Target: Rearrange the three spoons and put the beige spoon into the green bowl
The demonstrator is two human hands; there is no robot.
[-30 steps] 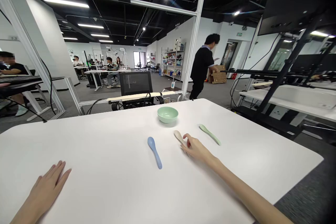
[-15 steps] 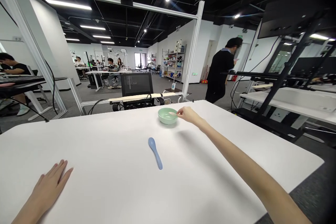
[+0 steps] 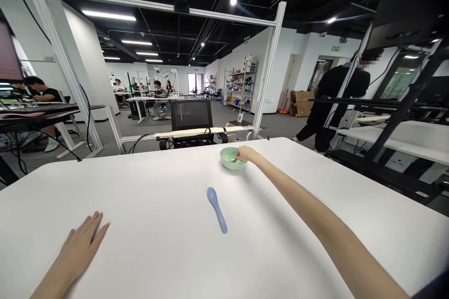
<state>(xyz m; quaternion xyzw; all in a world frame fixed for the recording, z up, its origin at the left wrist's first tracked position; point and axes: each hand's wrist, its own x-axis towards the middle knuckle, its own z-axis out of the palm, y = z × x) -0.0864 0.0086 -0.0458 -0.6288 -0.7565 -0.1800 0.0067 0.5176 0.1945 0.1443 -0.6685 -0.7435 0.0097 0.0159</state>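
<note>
Since the last look, the right hand [image 3: 247, 153] had been moved down to the green bowl [image 3: 228, 158]. From left to right, the left hand [image 3: 77, 245] was laid flat on the white table [image 3: 147, 191], open, with nothing held. A blue spoon [image 3: 216, 210] was lying on the table, a little way from the bowl. The fingers [image 3: 242, 152] of the right hand were curled at the bowl's rim. A thin spoon handle [image 3: 234, 160] was seen inside the bowl, but whether it was held could not be told. Far off to the right, a person in black [image 3: 336, 98] was seen standing.
</note>
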